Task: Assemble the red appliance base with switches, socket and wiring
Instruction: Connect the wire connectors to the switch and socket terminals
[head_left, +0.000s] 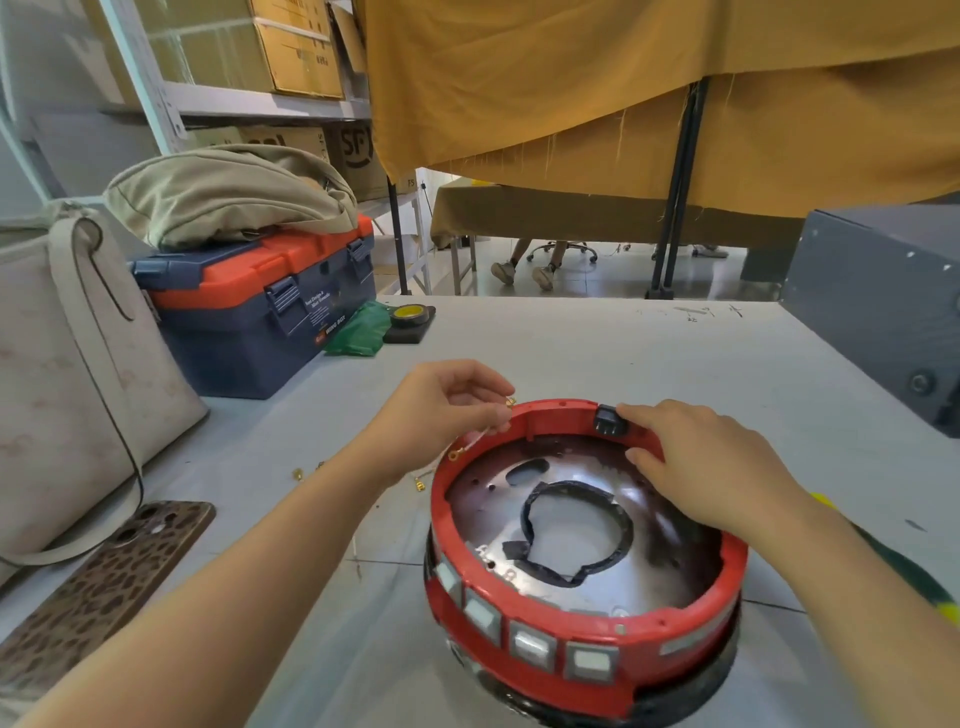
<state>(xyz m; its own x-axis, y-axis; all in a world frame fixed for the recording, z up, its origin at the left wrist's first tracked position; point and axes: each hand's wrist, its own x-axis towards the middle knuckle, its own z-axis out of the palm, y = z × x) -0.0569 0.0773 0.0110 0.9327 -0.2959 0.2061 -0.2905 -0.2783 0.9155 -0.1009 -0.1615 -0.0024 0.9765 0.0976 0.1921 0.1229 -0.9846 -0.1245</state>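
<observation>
At the lower centre of the frame, the round red plastic appliance base (582, 561) is steadied at its far rim by the right hand (696, 457), fingers curled on the black socket (609, 420), while a thin white wire with brass terminals (470, 444) is pinched by the left hand (447, 410) and could slip out if it is pulled.

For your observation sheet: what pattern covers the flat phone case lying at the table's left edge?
Brown leopard-spot print on the phone case, seen in the head view.

Glossy red plastic base (597, 654) rings a shiny metal plate (670, 566).
</observation>
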